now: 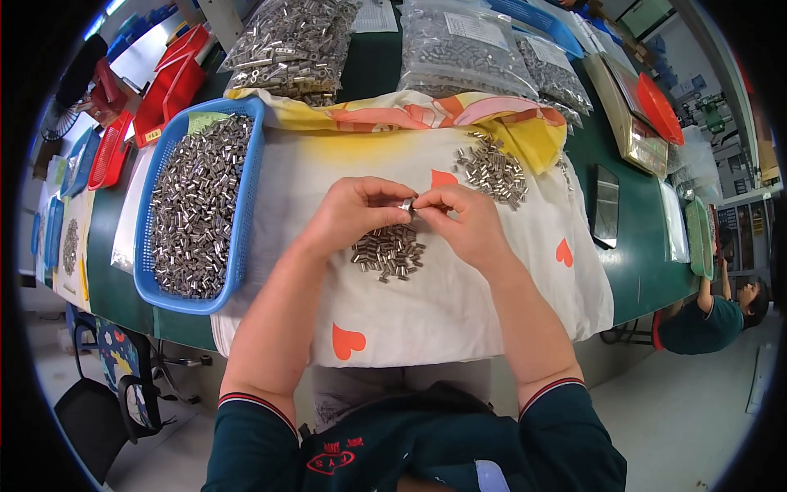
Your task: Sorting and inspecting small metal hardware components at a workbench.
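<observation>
My left hand (357,211) pinches a small shiny metal sleeve (406,206) between thumb and fingers. From the other side my right hand (461,220) meets it, its thumb and forefinger closed at the sleeve's end; whether they grip the same sleeve or another small part is hidden. Just below the hands lies a pile of small metal sleeves (388,254) on a white cloth (443,328) with red hearts. A second pile of sleeves (494,170) sits farther off to the right on the cloth.
Left of the cloth stands a blue basket (252,176) full of metal sleeves. Bags of metal parts (467,53) line the back. A phone (605,205) lies on the green table at right, near a red tray (658,109). Another person (707,321) sits far right.
</observation>
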Tool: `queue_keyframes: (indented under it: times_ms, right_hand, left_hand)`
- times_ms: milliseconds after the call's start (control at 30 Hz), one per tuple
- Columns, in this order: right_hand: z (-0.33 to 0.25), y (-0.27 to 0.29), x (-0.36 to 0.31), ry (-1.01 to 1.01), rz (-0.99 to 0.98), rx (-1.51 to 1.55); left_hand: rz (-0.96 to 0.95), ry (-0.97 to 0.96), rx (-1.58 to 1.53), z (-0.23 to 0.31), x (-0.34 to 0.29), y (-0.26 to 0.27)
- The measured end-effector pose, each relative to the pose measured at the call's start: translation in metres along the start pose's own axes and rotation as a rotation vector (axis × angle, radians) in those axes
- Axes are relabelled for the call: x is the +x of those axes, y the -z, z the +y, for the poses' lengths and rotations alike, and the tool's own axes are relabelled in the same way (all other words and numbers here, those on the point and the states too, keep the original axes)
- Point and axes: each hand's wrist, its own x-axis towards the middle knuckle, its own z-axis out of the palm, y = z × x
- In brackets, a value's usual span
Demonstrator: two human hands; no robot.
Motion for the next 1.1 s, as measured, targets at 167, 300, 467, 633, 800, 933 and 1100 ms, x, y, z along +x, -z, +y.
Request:
queue_keyframes:
  times_ms: [167,300,467,633,800,933,1100]
  right_hand:
    - [0.009,0.020,0.007,-0.041,0.145,-0.083]
    - [0.017,0.039,0.005,-0.160,0.148,-0.443]
    - [0.027,0.036,0.002,-0.099,0.083,-0.671]
    - [0.024,0.030,0.005,-0.059,0.079,-0.755]
    - [0.000,0.007,0.001,-0.006,0.088,0.049]
    - [-0.002,-0.004,-0.002,-0.011,0.061,0.089]
    - [-0.003,-0.011,-0.004,0.010,0.145,-0.004]
  left_hand:
    - [-0.009,0.020,-0.010,-0.002,-0.001,0.002]
    - [-0.011,0.041,0.004,0.001,0.000,0.000]
    - [0.003,0.014,-0.021,-0.002,0.001,0.000]
    - [-0.006,0.010,-0.024,0.000,0.000,0.001]
    - [0.010,-0.018,-0.065,-0.003,0.000,0.002]
    - [0.013,-0.043,-0.048,-0.004,0.001,0.002]
    - [-0.016,-0.044,-0.072,-0.008,0.004,0.004]
